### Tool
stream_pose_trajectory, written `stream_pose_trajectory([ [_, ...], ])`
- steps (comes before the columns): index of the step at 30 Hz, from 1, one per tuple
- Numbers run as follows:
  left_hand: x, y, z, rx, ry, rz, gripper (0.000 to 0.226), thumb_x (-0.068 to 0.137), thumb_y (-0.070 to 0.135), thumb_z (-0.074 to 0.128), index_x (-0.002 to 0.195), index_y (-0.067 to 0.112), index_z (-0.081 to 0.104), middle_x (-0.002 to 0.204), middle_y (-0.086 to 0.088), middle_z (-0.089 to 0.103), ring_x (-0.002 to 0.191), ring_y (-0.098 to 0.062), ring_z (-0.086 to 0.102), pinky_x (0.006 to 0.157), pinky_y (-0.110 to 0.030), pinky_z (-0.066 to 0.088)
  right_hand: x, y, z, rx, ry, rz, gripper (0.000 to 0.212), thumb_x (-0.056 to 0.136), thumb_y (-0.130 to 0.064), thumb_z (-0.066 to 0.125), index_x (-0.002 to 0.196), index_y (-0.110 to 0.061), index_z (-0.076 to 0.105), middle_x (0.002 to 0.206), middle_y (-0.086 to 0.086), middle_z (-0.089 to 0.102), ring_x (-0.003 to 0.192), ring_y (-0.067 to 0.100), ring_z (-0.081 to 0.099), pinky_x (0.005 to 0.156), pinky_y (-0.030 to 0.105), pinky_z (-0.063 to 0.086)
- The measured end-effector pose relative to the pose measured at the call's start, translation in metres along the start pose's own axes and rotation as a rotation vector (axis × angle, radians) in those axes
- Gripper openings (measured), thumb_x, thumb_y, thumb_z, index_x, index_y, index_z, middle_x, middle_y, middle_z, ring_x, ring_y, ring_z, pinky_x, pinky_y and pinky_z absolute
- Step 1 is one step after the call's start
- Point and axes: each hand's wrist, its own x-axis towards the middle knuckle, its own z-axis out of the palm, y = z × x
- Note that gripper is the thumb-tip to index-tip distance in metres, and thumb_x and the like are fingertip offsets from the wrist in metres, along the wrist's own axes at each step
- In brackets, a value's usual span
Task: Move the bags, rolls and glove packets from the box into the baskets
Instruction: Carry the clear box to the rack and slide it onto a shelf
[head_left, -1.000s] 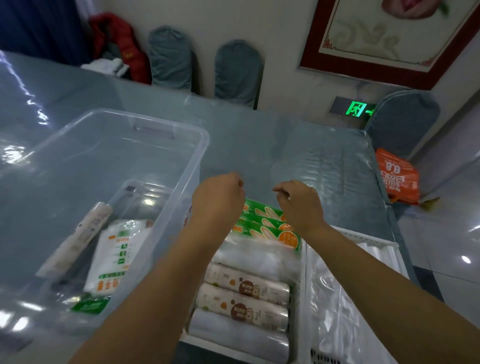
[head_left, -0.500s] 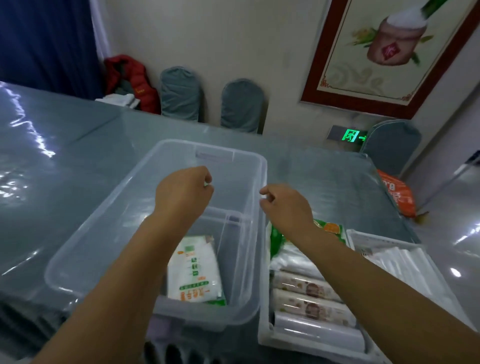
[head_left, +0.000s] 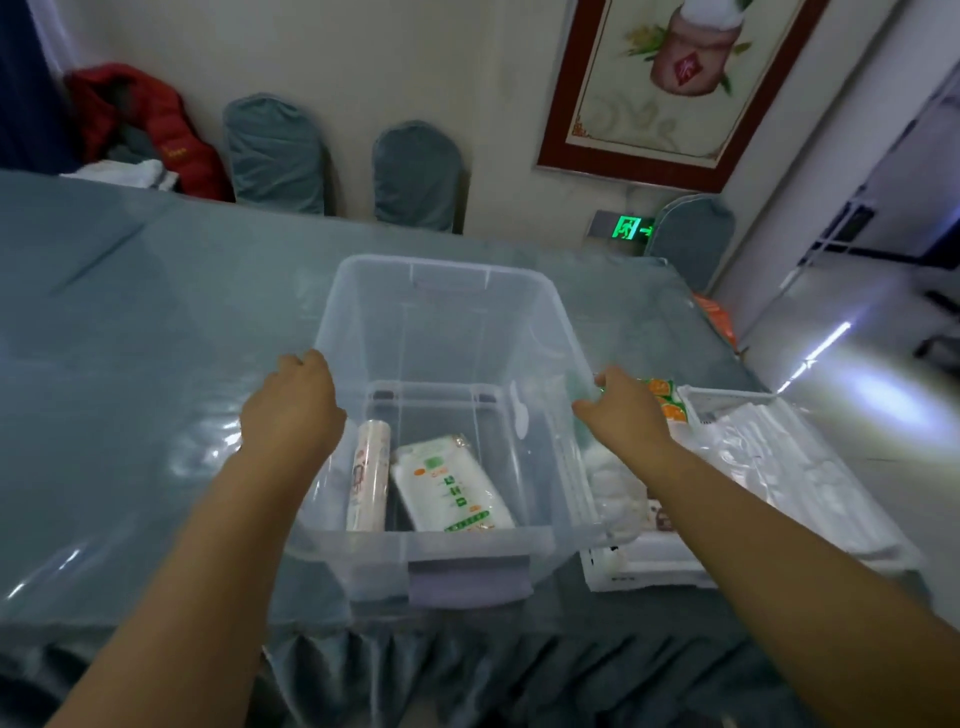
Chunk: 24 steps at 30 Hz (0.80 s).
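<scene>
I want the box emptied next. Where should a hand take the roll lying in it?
Grip the roll around its middle, coming straight down from above. It lies flat along the left wall of the box, with the white packet close on its right, so fingers fit best across its width.

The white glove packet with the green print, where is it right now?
In the head view the white glove packet lies on the floor of the clear plastic box, just right of the paper-wrapped roll, between the person's forearms.

A long table under glossy grey-blue cloth carries a clear plastic box at its near edge, white slatted baskets beside it toward the right corner.
</scene>
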Motion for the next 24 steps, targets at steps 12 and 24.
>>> stream_pose_trajectory([
  [12,-0.019,0.01,-0.034,-0.222,0.163,0.035,0.018,0.079,-0.004,0.047,0.096,0.001,0.048,0.097,-0.023,0.055,0.076,-0.038,0.05,0.062,-0.038,0.034,-0.04,0.001,-0.027,0.096,0.187,0.085,0.016,0.073,-0.021,0.066,0.083,-0.009,0.067,0.067,0.0,0.059,0.071,0.027,0.057,0.055,0.026,0.035],
  [24,-0.06,0.162,-0.093,-0.301,0.265,0.333,0.035,0.083,0.004,0.051,0.118,0.007,0.049,0.108,-0.022,0.056,0.083,-0.039,0.05,0.065,-0.04,0.035,-0.103,0.088,-0.162,0.3,0.52,0.195,0.024,0.075,-0.018,0.069,0.097,-0.009,0.066,0.069,-0.005,0.056,0.071,0.02,0.056,0.067,0.028,0.043],
])
